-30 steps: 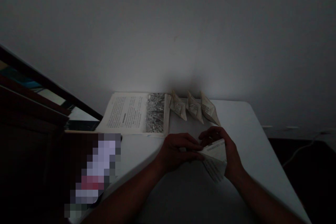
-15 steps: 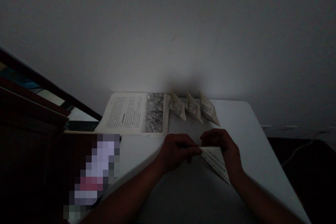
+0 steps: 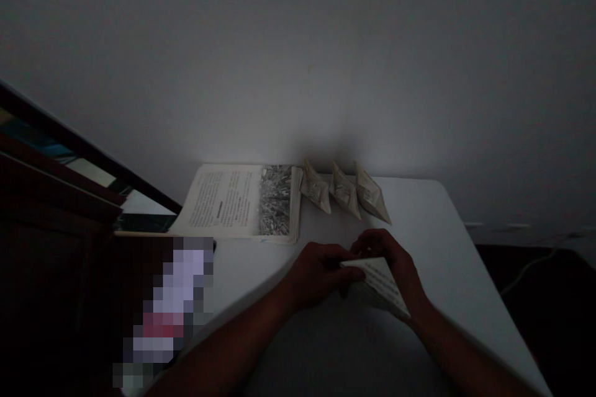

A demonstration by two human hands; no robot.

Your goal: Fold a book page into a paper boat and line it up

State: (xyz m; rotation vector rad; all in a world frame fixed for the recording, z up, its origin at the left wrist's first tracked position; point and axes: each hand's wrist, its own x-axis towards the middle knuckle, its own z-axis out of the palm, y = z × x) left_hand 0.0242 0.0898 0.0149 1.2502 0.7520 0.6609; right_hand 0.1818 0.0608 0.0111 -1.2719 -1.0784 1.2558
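Observation:
A folded piece of printed paper, roughly triangular, is held between my hands above the near part of the table. My left hand pinches its left corner, thumb on top and fingers underneath. Behind the paper, my right hand curls its fingers around the far edge; its fingertips meet those of the left hand and are partly hidden. Beyond my hands stand three folded paper boats in a row: a left one, a middle one and a right one.
An open book with printed text and a grey picture lies at the table's back left. The white table meets a plain wall. A blurred-out object lies left of my left arm. A cable runs at the right.
The folded paper has tilted and shifted slightly left. My left thumb now lies further over it, and my right hand has moved a little left behind it. The boats and book stay put.

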